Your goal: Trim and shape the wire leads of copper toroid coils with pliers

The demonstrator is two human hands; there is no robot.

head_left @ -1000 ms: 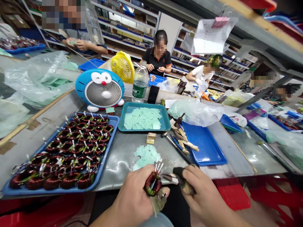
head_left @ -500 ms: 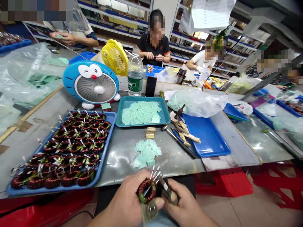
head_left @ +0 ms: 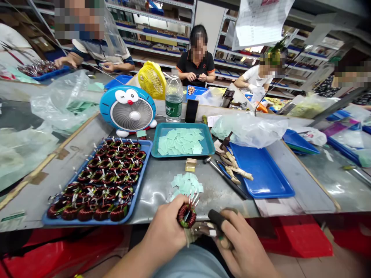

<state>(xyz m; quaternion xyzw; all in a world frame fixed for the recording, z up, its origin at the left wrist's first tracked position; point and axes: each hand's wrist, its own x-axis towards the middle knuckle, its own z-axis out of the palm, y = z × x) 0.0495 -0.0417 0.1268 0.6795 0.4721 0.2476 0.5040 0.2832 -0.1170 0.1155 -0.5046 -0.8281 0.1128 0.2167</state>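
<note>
My left hand (head_left: 166,229) is closed around a copper-wound ring coil (head_left: 186,216) with bare wire ends sticking up, held just below the table's near edge. My right hand (head_left: 240,245) grips a dark-handled hand tool (head_left: 216,224) whose metal tip touches the coil's lower right side. Loose pale green paper squares (head_left: 185,184) lie on the grey table (head_left: 156,185) just beyond the coil. A blue tray (head_left: 136,193) to the left holds several similar coils (head_left: 104,181).
A teal tray (head_left: 207,148) of green squares sits mid-table, with an empty blue tray (head_left: 262,173) and tools (head_left: 228,175) to the right. A blue cartoon fan (head_left: 129,110), a yellow fan (head_left: 152,79), a water bottle (head_left: 174,98) and plastic bags stand behind. Other people work at the far benches.
My right hand has drawn back to the right, so the tool's dark handle shows again. The coil stays in my left hand. The view has shifted slightly.
</note>
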